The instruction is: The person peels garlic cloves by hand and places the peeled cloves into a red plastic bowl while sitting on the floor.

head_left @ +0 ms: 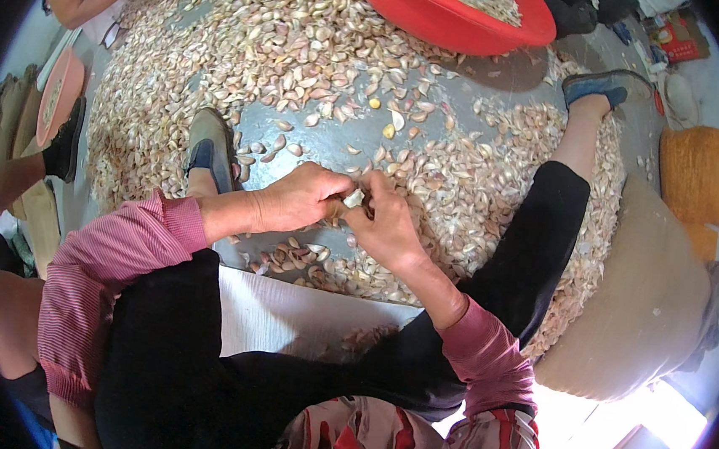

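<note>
My left hand [294, 200] and my right hand [386, 229] meet in front of me, above the floor. Between their fingertips a whitish piece of garlic [354, 198] shows, gripped from both sides; the curled fingers hide most of it. Loose garlic cloves [456, 177], pale with pinkish skins, lie spread beneath and beyond the hands. A few peeled yellowish cloves [397, 120] stand out among them.
A red basin [451, 25] heaped with garlic skins or cloves stands at the far side. My shoes [211, 149] flank the cloves. A full sack [637, 289] leans at right, a pink basin [61, 95] at left. Another person's arm [98, 3] reaches over the pile at far left.
</note>
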Demonstrator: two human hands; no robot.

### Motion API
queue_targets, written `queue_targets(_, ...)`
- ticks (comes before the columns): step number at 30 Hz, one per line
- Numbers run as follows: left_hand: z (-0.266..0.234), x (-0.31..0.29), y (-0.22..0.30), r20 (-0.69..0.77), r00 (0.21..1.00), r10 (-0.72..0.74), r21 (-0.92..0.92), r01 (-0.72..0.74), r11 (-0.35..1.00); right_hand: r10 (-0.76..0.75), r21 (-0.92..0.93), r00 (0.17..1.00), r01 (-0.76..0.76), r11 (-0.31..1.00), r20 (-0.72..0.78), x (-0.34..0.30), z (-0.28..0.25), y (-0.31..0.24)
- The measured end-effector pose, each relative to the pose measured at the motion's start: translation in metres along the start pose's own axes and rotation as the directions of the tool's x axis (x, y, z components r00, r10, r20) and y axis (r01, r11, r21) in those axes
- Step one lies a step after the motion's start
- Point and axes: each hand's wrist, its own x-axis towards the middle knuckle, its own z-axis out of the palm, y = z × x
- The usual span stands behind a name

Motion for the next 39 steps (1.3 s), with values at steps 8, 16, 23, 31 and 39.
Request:
queue_targets(8, -0.010, -0.002, 0.011, 0.358, 0.856, -0.374, -0.490, 0.513, 0.705, -0.042, -0.064, 0.999, 0.042, 0.997, 0.002, -0.003, -0.010, 0.003)
queue_targets(16, -0.022, -0.009, -0.002, 0.301, 0.922, -0.245, -0.799, 0.384, 0.462, -0.164, -0.014, 0.986, 0.164, 0.986, 0.001, 0.002, -0.023, 0.019)
queue_targets(23, -0.020, -0.012, 0.001, 0.258, 0.914, -0.314, -0.644, 0.405, 0.649, 0.041, 0.441, 0.989, -0.101, 0.892, 0.143, -0.006, 0.008, 0.019)
queue_targets(31, -0.025, -0.017, -0.001, 0.381, 0.866, -0.323, -0.734, 0.496, 0.464, -0.116, 0.300, 0.992, 0.125, 0.946, -0.049, -0.029, 0.037, 0.029)
queue_targets(39, -0.018, -0.018, -0.001, 0.345, 0.876, -0.337, -0.694, 0.480, 0.537, -0.348, -0.075, 0.934, 0.342, 0.937, -0.079, -0.022, 0.024, 0.015)
